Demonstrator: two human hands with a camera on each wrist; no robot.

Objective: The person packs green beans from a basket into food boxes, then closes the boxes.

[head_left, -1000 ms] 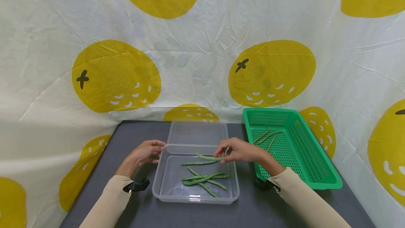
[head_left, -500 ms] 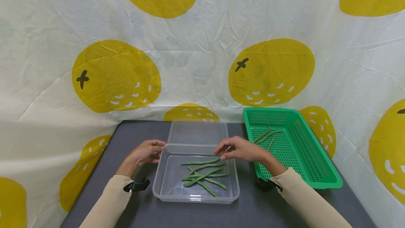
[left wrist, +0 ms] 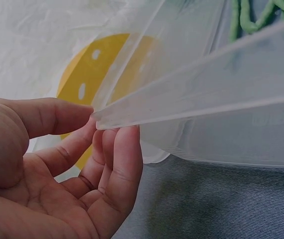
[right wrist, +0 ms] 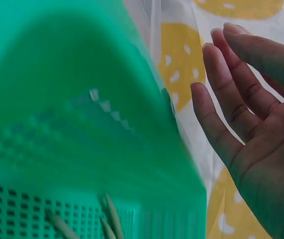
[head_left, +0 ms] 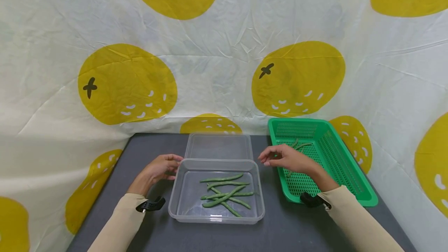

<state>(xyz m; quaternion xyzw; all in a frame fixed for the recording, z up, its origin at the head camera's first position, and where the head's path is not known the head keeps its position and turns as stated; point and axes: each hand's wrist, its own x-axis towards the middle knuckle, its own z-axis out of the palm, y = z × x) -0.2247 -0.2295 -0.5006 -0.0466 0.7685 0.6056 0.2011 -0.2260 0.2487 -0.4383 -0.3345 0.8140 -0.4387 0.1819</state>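
Note:
A clear plastic container (head_left: pixel 185 205) stands at the front middle of the table with several green beans (head_left: pixel 224 196) lying crossed inside. At its far left corner my left hand (head_left: pixel 162 168) pinches the rim; in the left wrist view the thumb meets the rim's corner (left wrist: pixel 102 119) with fingertips just under it. My right hand (head_left: pixel 288 159) is over the near left side of a green basket (head_left: pixel 346 166), its fingers loosely bent and holding nothing. Some green beans (head_left: pixel 301 145) lie in that basket, partly hidden by the hand; a few bean ends (right wrist: pixel 113 216) show in the right wrist view.
A clear flat lid (head_left: pixel 218 146) lies behind the container on the dark table (head_left: pixel 150 147). A white cloth with yellow fruit prints (head_left: pixel 213 69) hangs around the back and sides. The basket's raised wall (right wrist: pixel 157 149) stands beside the right hand.
The right hand has let go of a green bean, which now lies among the others in the container, and has moved right to the basket. The left hand stays at the rim.

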